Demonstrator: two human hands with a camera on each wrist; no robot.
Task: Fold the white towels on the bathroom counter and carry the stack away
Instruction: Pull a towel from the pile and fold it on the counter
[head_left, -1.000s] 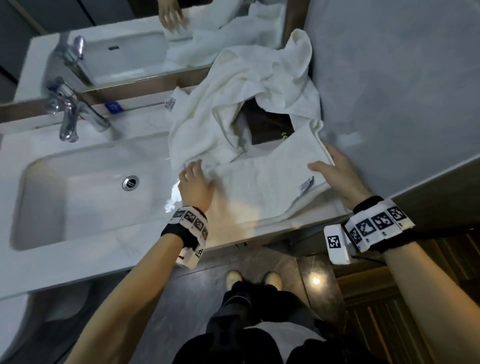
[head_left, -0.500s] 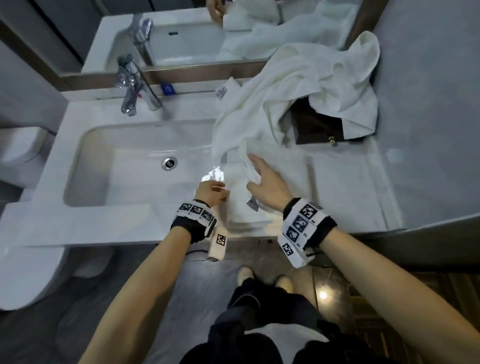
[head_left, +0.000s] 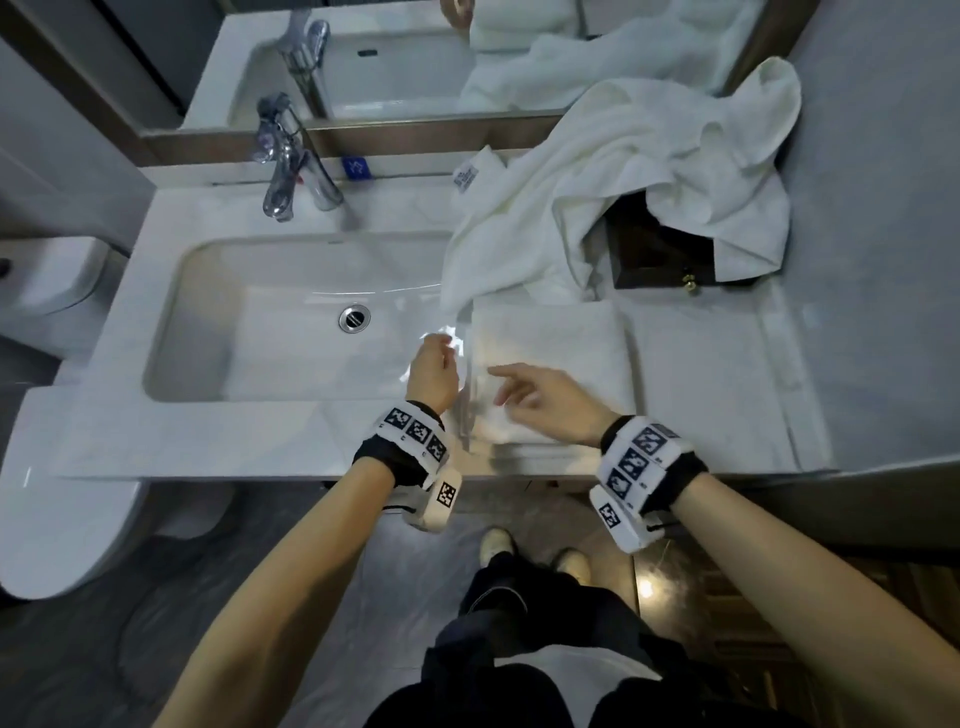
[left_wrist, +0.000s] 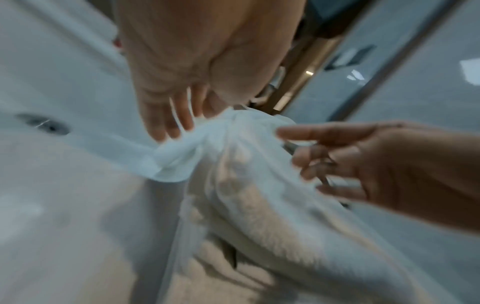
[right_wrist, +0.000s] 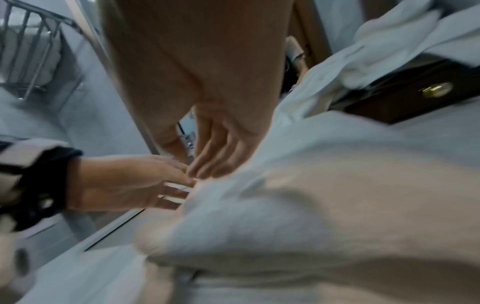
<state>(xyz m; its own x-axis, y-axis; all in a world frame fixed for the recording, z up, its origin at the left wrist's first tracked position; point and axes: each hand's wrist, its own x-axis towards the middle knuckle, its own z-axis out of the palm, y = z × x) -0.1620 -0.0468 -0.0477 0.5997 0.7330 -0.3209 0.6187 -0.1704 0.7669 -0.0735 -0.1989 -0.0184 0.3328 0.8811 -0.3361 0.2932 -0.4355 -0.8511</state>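
Observation:
A folded white towel (head_left: 558, 358) lies flat on the white counter (head_left: 717, 395) just right of the basin. My left hand (head_left: 441, 347) is at the towel's left edge, its straight fingers (right_wrist: 174, 186) touching the cloth (left_wrist: 179, 158). Just above the towel's near left part hovers my right hand (head_left: 501, 384), fingers (left_wrist: 319, 131) spread and holding nothing. A second white towel (head_left: 613, 171) lies crumpled at the back right, draped over a dark wooden box (head_left: 660, 254). The wrist views are blurred.
The sink basin (head_left: 270, 332) with its drain (head_left: 355, 317) is on the left, the chrome tap (head_left: 288, 161) behind it. A mirror (head_left: 415, 57) runs along the back and a grey wall (head_left: 878, 218) closes the right. A toilet (head_left: 47, 291) stands at far left.
The right hand carried the towel's right edge across to the left and let go. The towel is now narrower and folded. Both hands are together at its left edge.

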